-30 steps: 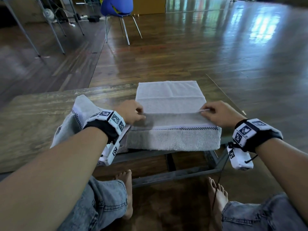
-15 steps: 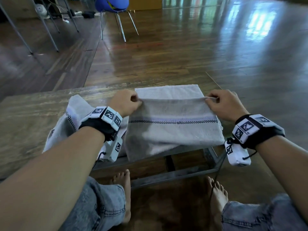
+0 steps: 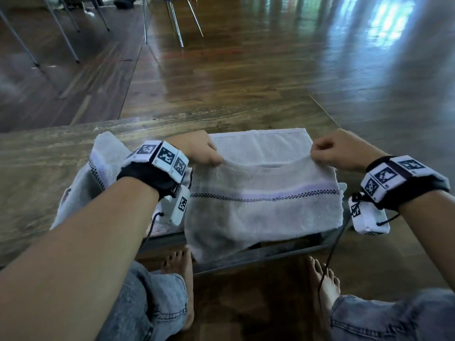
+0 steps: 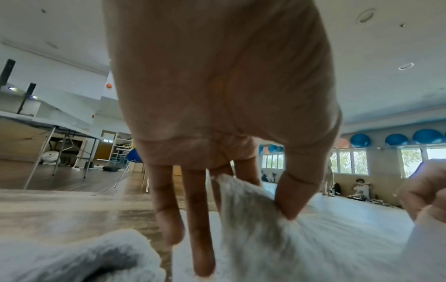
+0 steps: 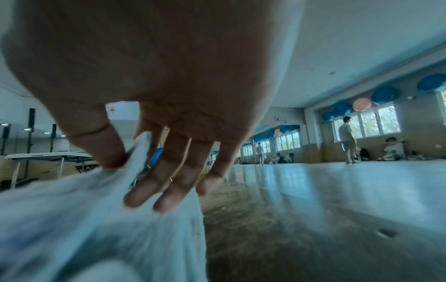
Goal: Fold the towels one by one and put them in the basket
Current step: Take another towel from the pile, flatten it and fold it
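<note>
A pale grey towel [image 3: 263, 205] with a checkered band lies over the near edge of the wooden table [image 3: 37, 168], its lower part hanging off. My left hand [image 3: 204, 152] pinches the towel's lifted left corner [image 4: 243, 200] between thumb and fingers. At the other side my right hand [image 3: 330, 150] pinches the right corner [image 5: 137, 152]. The held edge sags between the hands, raised above the flat far part of the towel. A second crumpled towel [image 3: 105, 156] lies on the table left of my left wrist. No basket is in view.
The table's far edge and right corner [image 3: 320, 104] are close behind the towel. Chair and table legs [image 3: 172, 23] stand on the wooden floor beyond. My bare feet [image 3: 179, 264] and knees are under the table's metal frame [image 3: 258, 254]. People sit far off by the windows [image 5: 391, 148].
Both hands have lifted the towel's near edge off the table and carried it away from me, over the flat part; the fold has opened and the banded section now hangs from my hands.
</note>
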The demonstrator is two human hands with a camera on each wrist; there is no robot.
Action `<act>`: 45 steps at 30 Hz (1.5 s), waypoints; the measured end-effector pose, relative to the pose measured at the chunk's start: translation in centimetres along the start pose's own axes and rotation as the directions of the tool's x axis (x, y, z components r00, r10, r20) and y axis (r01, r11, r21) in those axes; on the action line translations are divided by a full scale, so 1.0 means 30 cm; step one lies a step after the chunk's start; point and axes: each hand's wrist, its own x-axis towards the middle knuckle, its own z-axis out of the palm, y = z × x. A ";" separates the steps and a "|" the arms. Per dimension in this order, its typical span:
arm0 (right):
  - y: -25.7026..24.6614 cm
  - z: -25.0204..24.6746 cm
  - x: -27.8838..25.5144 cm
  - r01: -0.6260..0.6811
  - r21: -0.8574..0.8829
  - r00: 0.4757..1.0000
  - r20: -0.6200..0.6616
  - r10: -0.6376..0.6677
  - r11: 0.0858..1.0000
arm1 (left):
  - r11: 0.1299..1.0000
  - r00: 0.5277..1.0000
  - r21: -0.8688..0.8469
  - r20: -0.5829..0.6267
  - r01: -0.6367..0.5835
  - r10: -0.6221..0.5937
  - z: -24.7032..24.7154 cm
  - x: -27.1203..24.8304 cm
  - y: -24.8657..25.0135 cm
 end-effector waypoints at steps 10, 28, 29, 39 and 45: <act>0.011 0.057 0.041 0.020 0.035 0.990 -0.137 -0.015 0.999 | 0.999 0.950 -0.045 -0.312 -0.029 0.013 0.048 0.024 -0.065; 0.007 0.044 0.120 -0.004 0.025 0.955 -0.298 0.011 1.000 | 0.997 0.905 -0.072 -0.423 0.003 -0.033 0.067 0.079 -0.106; 0.012 0.053 0.122 -0.011 0.034 0.963 -0.268 0.020 0.999 | 0.998 0.909 -0.068 -0.416 -0.004 -0.025 0.072 0.082 -0.107; 0.020 0.085 0.130 -0.043 0.038 0.994 -0.103 0.047 0.998 | 0.995 0.926 -0.076 -0.375 -0.062 0.029 0.057 0.072 -0.092; 0.003 0.059 0.113 0.072 0.240 0.992 -0.120 -0.044 0.968 | 0.987 0.911 -0.146 -0.413 -0.070 0.004 0.035 0.035 -0.082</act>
